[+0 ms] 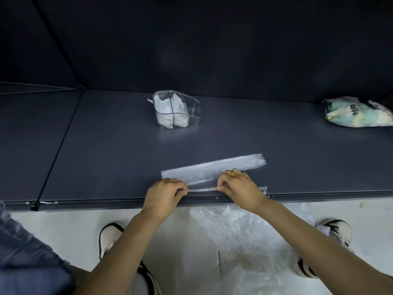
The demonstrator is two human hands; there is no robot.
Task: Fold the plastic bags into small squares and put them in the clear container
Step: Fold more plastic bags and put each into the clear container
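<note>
**Bag strip on bench, both hands pinching its near edge**

Item 1. Bag [212,170]: clear plastic, folded into a long narrow strip. Lies flat on the dark bench [106,145], near its front edge, running slightly uphill toward the right. Its near long edge is lifted a little between the hands.

Item 2. Left hand [164,193]: at the strip's left end, near edge. Fingers [180,189] curled, pinching the lifted plastic edge against the thumb.

Item 3. Right hand [240,188]: at the strip's middle, near edge, close beside the left. Fingers [222,186] curled, pinching the same edge. A gold ring [233,173] on one finger.

Item 4. Container [177,111]: clear, with dividers, upright on the bench well behind the strip. Two left compartments hold folded white bags [170,109]; the right compartment shows nothing inside.

Item 5. Stuffed bag [357,114]: pale, with green and yellow contents and dark printed characters, at the bench's far right, well apart from the strip.

Item 6. Loose plastic [244,241]: crumpled clear sheets on the light floor below the bench edge, between the person's two shoes [110,237].

Item 7. Denim cloth [25,256]: frayed, at lower left.
</note>
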